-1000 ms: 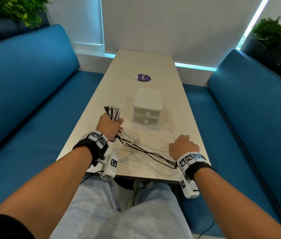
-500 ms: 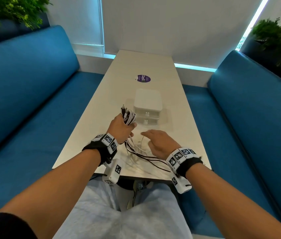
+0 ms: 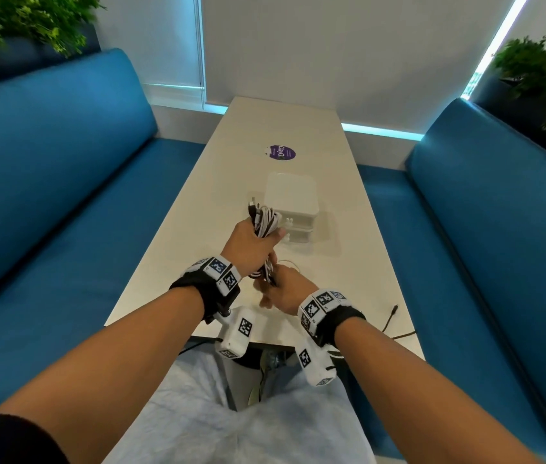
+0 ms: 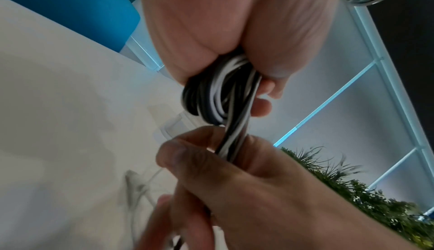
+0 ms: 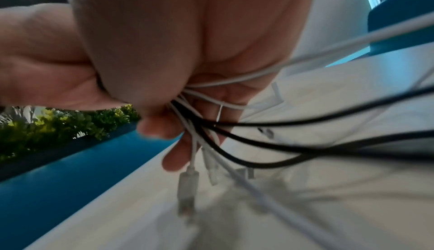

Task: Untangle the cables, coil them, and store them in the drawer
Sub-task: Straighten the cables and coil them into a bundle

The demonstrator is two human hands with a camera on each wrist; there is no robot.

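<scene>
Black and white cables [image 3: 264,222] form one mixed coil, plug ends protruding at 12 o'clock, held above the table [image 3: 197,209] just in front of the white drawer unit [image 3: 293,200]. The left hand [image 3: 248,246] is clenched around the coil – fingers wrapped fully. The right hand [image 3: 285,289], at 5 o'clock of the left, grasps the trailing strands below the coil. Count: one coil, two stacked drawers, two hands; loose black ends [image 3: 390,321] lie at 4 o'clock.

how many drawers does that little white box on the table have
2. The upper drawer sits under the lid, partly behind the cable bundle in the left hand; the lower drawer is directly beneath it. Both look closed.
</scene>
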